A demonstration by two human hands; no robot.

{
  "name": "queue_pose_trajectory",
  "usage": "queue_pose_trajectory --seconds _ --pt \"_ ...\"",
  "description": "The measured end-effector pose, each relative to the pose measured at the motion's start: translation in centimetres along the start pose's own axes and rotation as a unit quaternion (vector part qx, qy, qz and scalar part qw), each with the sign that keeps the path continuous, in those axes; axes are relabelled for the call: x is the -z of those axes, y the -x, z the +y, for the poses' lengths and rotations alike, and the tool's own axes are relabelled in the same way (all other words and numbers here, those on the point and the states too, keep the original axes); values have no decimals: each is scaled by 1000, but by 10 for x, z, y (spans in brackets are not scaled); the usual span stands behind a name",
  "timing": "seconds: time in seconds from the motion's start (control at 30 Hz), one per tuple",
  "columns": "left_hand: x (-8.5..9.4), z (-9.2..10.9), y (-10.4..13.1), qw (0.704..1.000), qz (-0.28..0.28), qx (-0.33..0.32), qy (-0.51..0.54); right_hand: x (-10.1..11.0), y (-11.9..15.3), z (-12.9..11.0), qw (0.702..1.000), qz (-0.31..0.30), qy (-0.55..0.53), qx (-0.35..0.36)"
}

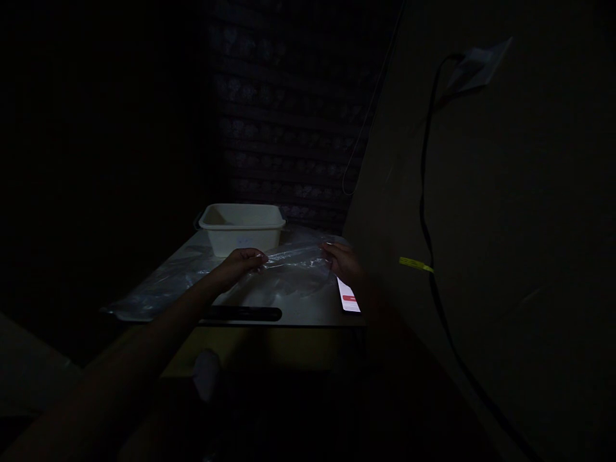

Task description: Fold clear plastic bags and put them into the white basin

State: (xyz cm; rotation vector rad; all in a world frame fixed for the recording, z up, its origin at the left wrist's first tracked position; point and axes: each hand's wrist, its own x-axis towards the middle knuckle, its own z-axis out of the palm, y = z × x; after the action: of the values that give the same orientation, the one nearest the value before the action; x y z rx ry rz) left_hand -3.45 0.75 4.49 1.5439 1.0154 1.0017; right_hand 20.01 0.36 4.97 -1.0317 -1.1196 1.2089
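Observation:
A clear plastic bag (pixel 296 258) is stretched between my two hands above a small white table (pixel 308 307). My left hand (pixel 240 264) pinches its left end, thumb against fingers. At the other end, my right hand (pixel 342 260) grips the plastic the same way. Behind my left hand stands a white plastic tub (pixel 243 237), open at the top, with faint marks on its front. More clear plastic (pixel 163 285) lies spread over the table's left side. The room is dim, so the fine folds of the plastic are hard to make out.
A phone (pixel 347 296) with a lit screen lies by the table's right edge, below my right hand. A dark slot (pixel 243 313) runs along the front edge. On the right wall, a black cable (pixel 423 192) with a yellow tag (pixel 414 264) hangs from a socket (pixel 474 67).

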Motion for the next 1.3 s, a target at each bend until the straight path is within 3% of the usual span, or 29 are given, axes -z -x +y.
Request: queue_pose_trajectory --seconds 0.17,0.3,0.4,0.47,0.57,0.63,0.7,0.8,0.93,1.13,1.2,1.3 --pt "1 -9 -4 991 -3 -30 -128 -2 0 4 991 49 128 2" --pt "2 -13 -7 941 52 -101 -318 -10 1 -4 982 67 170 44" --pt "3 -1 -3 890 193 -187 -368 -19 6 -17 962 90 194 168" --pt "5 11 3 844 288 -242 -381 -24 14 -26 928 117 217 279" --pt "12 20 10 790 336 -298 -417 -28 30 -30 850 95 301 422" --pt "17 14 12 781 311 -301 -450 -28 40 -23 793 56 389 466" --pt "24 -2 10 785 247 -282 -494 -27 45 -10 748 -2 474 465" --pt "33 -32 5 786 126 -250 -551 -23 46 15 698 -104 575 414" --pt "39 -53 3 782 40 -204 -588 -16 41 43 648 -195 654 339" --pt "40 -52 7 772 -25 -170 -611 -9 36 62 629 -253 689 257" --pt "40 -50 9 763 -39 -178 -620 -9 35 63 638 -253 686 239" --pt "38 -47 11 760 -40 -186 -622 -13 33 61 670 -207 677 225"
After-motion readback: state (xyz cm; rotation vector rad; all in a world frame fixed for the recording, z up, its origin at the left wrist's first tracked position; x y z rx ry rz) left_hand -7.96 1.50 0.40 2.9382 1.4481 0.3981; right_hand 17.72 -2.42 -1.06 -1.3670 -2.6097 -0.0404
